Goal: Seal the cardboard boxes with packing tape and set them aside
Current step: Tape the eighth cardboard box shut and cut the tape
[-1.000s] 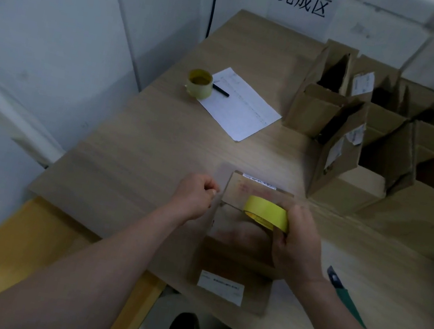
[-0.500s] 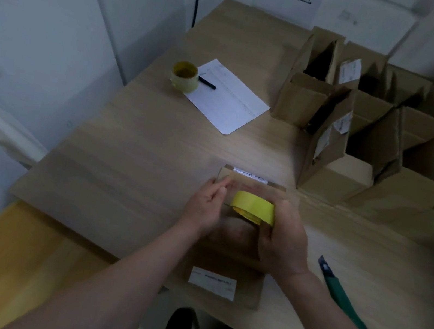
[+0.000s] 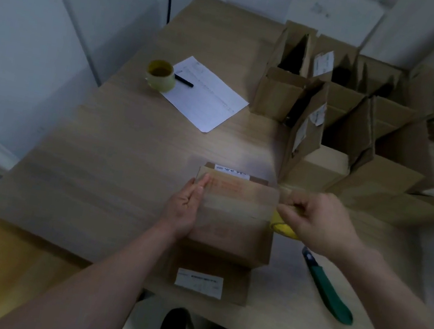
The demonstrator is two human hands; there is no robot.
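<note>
A closed cardboard box [image 3: 231, 224] lies on the wooden table [image 3: 114, 153] in front of me. A strip of clear tape stretches across its top. My left hand [image 3: 184, 205] lies flat against the box's left edge, fingers pressing the tape end down. My right hand [image 3: 317, 224] is past the box's right edge, gripping the yellow tape roll [image 3: 281, 227], which is mostly hidden under the fingers. A white label [image 3: 198, 283] shows on the box's near side.
A green utility knife [image 3: 328, 290] lies to the right of the box. Several open cardboard boxes [image 3: 332, 120] crowd the back right. A second tape roll [image 3: 160, 74], a pen and a paper sheet [image 3: 207, 96] sit at the back left. A sign hangs on the wall.
My right hand pulled the yellow roll from over the box's top to beyond its right edge, drawing tape across. My left hand shifted to the box's left edge and flattened.
</note>
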